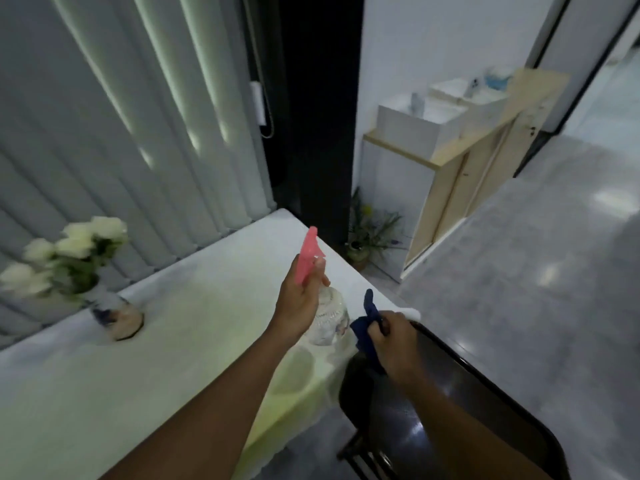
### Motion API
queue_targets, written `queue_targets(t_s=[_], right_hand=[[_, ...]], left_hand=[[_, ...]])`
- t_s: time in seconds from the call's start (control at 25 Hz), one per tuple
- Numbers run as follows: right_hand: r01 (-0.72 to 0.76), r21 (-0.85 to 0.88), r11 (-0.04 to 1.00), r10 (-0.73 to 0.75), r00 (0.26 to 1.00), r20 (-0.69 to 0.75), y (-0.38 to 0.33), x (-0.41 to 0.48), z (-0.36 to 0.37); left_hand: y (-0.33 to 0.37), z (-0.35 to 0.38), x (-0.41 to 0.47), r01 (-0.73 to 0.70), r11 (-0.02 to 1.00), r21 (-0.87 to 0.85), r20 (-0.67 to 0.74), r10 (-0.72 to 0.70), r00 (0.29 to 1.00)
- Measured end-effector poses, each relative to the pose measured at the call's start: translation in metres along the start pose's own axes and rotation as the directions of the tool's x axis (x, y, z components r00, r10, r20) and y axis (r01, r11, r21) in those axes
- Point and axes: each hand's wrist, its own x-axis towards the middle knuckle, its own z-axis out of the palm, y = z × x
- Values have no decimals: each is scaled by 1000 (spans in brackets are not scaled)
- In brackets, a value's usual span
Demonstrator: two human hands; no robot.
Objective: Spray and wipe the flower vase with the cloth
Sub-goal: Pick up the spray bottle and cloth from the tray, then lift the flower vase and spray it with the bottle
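So my left hand (299,303) is wrapped tight round the neck of the spray bottle (323,313), pink trigger head up at frame centre, and my right hand (394,344) is balled shut on the blue cloth (367,327) just right of it. I'd reckon the trick now is swinging the nozzle left and misting lightly, off the flowers (69,251). The flower vase (116,315) sits well apart at the left edge of the frame, on the table (173,358).

Head camera looks forward and down, close over the table (145,368).
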Motion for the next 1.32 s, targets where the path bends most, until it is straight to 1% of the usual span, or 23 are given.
queue_targets(t_s=[0.08,0.12,0.2,0.24,0.32,0.4,0.48,0.52,0.6,0.64,0.68,0.72,0.76,0.8,0.84,0.88,0.92,0.96,1.0,1.08,1.24,1.32], right_hand=[[116,-13,993,-115,992,59,-40,6,39],[166,-5,986,-164,981,102,-61,7,61],[240,24,971,-240,954,180,-106,-3,102],[280,66,958,-287,933,218,-134,-13,121],[311,154,938,-344,891,297,-172,-33,155],[365,107,925,-378,843,382,-191,-48,199],[415,-69,907,-335,813,476,-192,-57,251],[427,-156,891,-283,789,545,-188,-61,270],[456,-296,839,-118,684,720,-183,-67,311],[464,-358,810,-2,612,791,-181,-69,326],[467,-395,791,80,562,824,-183,-73,335],[482,-424,767,119,543,831,-189,-73,343],[485,-429,762,106,560,821,-197,-70,348],[494,-436,752,66,603,795,-210,-66,352],[454,-427,782,17,670,743,-227,-62,357],[374,-357,856,-41,737,674,-245,-57,362],[291,-240,926,-88,785,613,-265,-54,367],[229,-119,966,-125,819,561,-285,-48,374],[195,-28,980,-149,828,540,-307,-41,380],[153,53,987,-156,807,570,-336,-26,395],[157,45,987,-151,773,616,-356,-4,421],[147,72,987,-159,765,624,-358,2,431]], left_hand=[[6,-55,-1,-34,999,7,-100,34,994],[6,-85,-4,-26,1000,10,-159,27,987],[-3,-146,-13,49,999,-24,-278,-53,959],[-10,-178,-21,87,995,-40,-329,-95,939],[-26,-227,-38,164,986,-37,-378,-166,911],[-49,-276,-60,192,981,-11,-407,-179,896],[-69,-321,-79,212,977,-9,-426,-196,883],[-77,-336,-86,220,975,-10,-434,-203,878],[-90,-367,-98,241,971,11,-447,-211,870],[-95,-378,-102,251,968,29,-446,-212,870],[-98,-388,-105,251,967,41,-444,-208,871],[-101,-397,-108,255,966,48,-446,-207,871],[-104,-403,-109,252,966,50,-452,-203,869],[-105,-407,-111,251,967,44,-456,-204,866],[-106,-411,-113,254,966,42,-460,-207,864],[-106,-412,-114,261,964,46,-460,-212,862],[-107,-413,-116,272,961,48,-464,-220,858],[-106,-414,-117,282,958,46,-472,-228,852],[-107,-415,-118,292,955,47,-488,-233,841],[-108,-417,-118,311,949,41,-525,-245,815],[-110,-419,-121,338,941,7,-564,-276,778],[-110,-420,-122,343,939,-17,-578,-289,763]])
